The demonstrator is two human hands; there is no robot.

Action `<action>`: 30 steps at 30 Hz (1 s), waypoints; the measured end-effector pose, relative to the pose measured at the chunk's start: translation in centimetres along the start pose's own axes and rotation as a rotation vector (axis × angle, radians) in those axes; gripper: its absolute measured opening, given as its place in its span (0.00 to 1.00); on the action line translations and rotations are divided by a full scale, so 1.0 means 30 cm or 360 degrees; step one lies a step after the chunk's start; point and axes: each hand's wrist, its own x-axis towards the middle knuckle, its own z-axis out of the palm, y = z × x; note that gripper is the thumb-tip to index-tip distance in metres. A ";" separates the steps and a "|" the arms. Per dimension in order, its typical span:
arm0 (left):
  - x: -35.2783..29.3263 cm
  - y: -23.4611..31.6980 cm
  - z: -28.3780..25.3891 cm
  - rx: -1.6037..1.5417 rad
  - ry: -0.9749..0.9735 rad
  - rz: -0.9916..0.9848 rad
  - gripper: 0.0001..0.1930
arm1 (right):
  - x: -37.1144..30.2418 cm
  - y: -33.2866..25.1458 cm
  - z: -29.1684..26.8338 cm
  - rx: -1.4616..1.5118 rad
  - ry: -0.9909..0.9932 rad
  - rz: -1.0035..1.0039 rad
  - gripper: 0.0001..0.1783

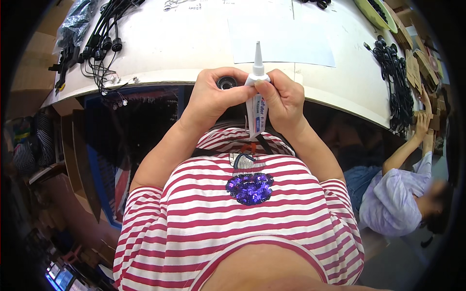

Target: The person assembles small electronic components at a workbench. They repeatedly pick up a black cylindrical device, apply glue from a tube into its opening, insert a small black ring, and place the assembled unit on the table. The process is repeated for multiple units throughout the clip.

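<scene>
A white glue tube (257,119) with a long pointed nozzle stands upright in front of my chest, nozzle toward the table. My right hand (287,102) is closed on its upper part, the thumb pressed against the tube just under the shoulder. My left hand (209,97) is closed around a black ring-shaped part (226,83), its round opening facing up. The left thumb and fingertips reach across to the tube's side and appear to touch it. Both hands are just off the near edge of the white table (194,48).
A white sheet (286,41) lies beyond the nozzle. Black cables with round sockets (107,43) hang over the table's left edge. Bundled black cables (391,72) lie at right, near a green bowl (374,14) of dark parts. Another person (395,194) works at the right by cardboard pieces.
</scene>
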 end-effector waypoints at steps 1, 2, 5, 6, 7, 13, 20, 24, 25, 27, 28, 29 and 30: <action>-0.003 -0.002 0.002 -0.0002 0.0002 -0.0020 0.08 | -0.002 -0.001 0.002 0.0027 0.0007 -0.0014 0.16; -0.004 -0.005 0.003 -0.0017 0.0004 -0.0003 0.08 | -0.004 -0.002 0.006 0.0054 0.0015 -0.0027 0.17; -0.005 -0.010 0.006 -0.0048 0.0010 0.0035 0.07 | -0.009 0.001 0.007 0.0091 0.0005 -0.0036 0.17; -0.005 -0.011 0.006 -0.0048 0.0009 0.0037 0.07 | -0.010 0.002 0.007 0.0096 -0.0004 -0.0033 0.17; -0.005 -0.011 0.006 -0.0049 0.0009 0.0041 0.07 | -0.010 -0.001 0.007 0.0105 -0.0002 -0.0028 0.17; 0.000 -0.001 0.011 -0.0021 -0.0035 -0.0033 0.06 | -0.011 -0.002 0.006 0.0174 0.0002 -0.0005 0.16; 0.008 0.004 0.008 0.0061 -0.0072 -0.0057 0.08 | -0.003 0.003 -0.017 0.0307 -0.0091 0.0113 0.14; 0.007 0.028 -0.006 0.0294 -0.0126 0.0063 0.11 | 0.030 -0.022 -0.088 0.0613 -0.0092 0.0406 0.12; 0.010 0.030 -0.018 0.0371 -0.0145 0.0106 0.11 | 0.046 -0.034 -0.114 0.0814 -0.0112 0.0517 0.12; 0.020 0.007 -0.041 0.0546 -0.0149 0.0245 0.13 | 0.052 -0.042 -0.164 0.1249 -0.0213 0.0800 0.13; 0.021 -0.001 -0.048 0.0590 -0.0152 0.0262 0.13 | 0.055 -0.035 -0.184 0.1541 -0.0389 0.0808 0.14; 0.021 -0.009 -0.052 0.0633 -0.0154 0.0278 0.13 | 0.052 -0.056 -0.185 0.1689 -0.0368 0.0893 0.15; 0.023 -0.019 -0.050 0.0681 -0.0139 0.0343 0.12 | 0.053 -0.069 -0.185 0.1776 -0.0448 0.0949 0.15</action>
